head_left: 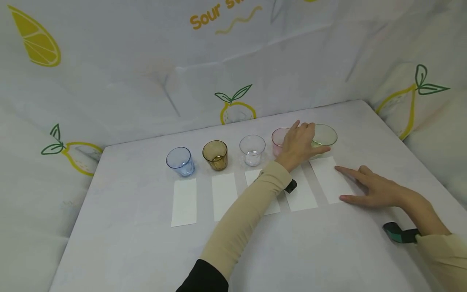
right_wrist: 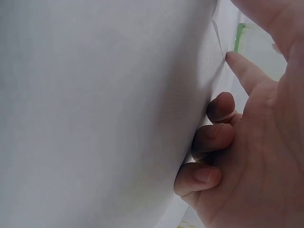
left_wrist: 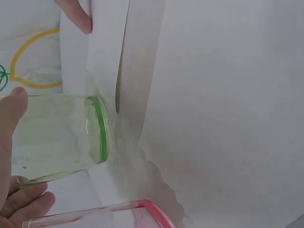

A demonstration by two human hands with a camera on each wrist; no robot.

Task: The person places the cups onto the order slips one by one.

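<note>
My left hand [head_left: 300,142] grips the green glass [left_wrist: 61,135], thumb on one side and fingers on the other, at the right end of a row of glasses. Beside it stands the pink glass [head_left: 278,140], partly hidden by that hand. Just in front of the green glass lies a white paper strip [head_left: 331,180]. My right hand [head_left: 381,188] rests at the strip's right edge, index finger and thumb stretched apart and touching it. Its other fingers are curled against the table in the right wrist view.
Blue [head_left: 180,162], brown [head_left: 215,156] and clear [head_left: 252,150] glasses stand to the left. More white strips [head_left: 184,202] lie before the glasses, some under my left arm. A cloth wall [head_left: 138,81] with lemon drawings rises behind the white table [head_left: 138,251].
</note>
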